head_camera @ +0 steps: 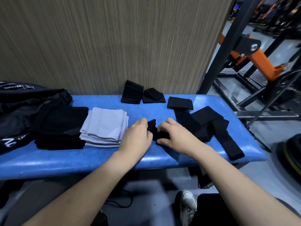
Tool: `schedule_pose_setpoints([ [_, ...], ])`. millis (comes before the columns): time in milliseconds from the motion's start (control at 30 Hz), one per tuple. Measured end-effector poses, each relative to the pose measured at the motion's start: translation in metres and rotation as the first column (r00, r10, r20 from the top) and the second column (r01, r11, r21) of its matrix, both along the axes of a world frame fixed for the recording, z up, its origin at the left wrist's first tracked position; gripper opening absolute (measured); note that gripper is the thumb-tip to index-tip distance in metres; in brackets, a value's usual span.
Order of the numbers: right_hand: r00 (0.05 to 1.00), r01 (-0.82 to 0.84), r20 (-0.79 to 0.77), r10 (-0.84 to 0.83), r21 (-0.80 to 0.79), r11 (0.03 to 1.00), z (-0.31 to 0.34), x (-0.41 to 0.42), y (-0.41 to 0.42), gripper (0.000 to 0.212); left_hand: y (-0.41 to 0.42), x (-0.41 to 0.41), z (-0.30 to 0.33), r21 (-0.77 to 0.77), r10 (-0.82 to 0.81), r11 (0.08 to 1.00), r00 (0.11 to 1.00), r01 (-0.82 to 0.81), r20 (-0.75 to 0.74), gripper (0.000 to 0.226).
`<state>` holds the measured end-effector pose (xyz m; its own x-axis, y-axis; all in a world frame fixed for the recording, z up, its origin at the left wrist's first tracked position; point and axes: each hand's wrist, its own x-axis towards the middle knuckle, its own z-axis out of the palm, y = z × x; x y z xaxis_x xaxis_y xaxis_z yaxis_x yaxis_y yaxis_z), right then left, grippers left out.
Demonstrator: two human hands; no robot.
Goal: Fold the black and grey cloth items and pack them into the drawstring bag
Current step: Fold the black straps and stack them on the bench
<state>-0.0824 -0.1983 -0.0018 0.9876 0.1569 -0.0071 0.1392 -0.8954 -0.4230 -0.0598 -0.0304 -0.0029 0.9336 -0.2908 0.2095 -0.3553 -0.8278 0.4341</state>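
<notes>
A long blue padded bench (48, 162) runs across the view in front of a wood-grain wall panel (114, 43), with an orange and black metal frame (254, 57) off to the right. At the bench's left end lies the black drawstring bag (24, 101), slumped and printed with white lettering. Just beside it sits a stack of folded black cloths (60, 126), and touching that stack on its right is a stack of folded grey cloths (104, 128). On the right part of the bench a heap of unfolded black strips (211, 126) sprawls toward the front edge. Along the back edge, near the wall, three small folded black pieces (132, 92) stand in a row (the leftmost leaning against the panel). Between the grey stack and the loose strips, both hands work on one small black cloth (154, 129) on the bench: the left hand (138, 137) pinches its left end with curled fingers, and the right hand (175, 136) grips its right side, thumb and fingers curled round the fabric
</notes>
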Motion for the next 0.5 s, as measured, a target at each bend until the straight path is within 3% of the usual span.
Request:
schedule_pose_setpoints([
  [133,0.997,-0.028,0.075,0.028,-0.004,1.000,0.002,-0.004,0.008,0.037,0.007,0.001,0.001,-0.344,-0.059,0.939,0.983,-0.005,-0.175,0.011],
  [233,0.992,-0.021,0.124,0.020,0.013,1.000,0.006,-0.005,0.010,0.034,0.007,0.001,0.006,-0.585,-0.186,0.811,0.956,0.020,-0.226,0.036],
  [367,0.989,-0.030,0.149,0.019,0.075,0.997,0.011,-0.005,0.006,0.034,0.009,0.005,0.010,-0.658,-0.223,0.753,0.934,-0.018,-0.281,0.053],
  [500,0.989,-0.042,0.142,0.035,0.052,0.998,0.011,-0.003,-0.002,0.036,0.006,0.004,0.012,-0.670,-0.176,0.725,0.900,-0.156,-0.400,0.035],
])
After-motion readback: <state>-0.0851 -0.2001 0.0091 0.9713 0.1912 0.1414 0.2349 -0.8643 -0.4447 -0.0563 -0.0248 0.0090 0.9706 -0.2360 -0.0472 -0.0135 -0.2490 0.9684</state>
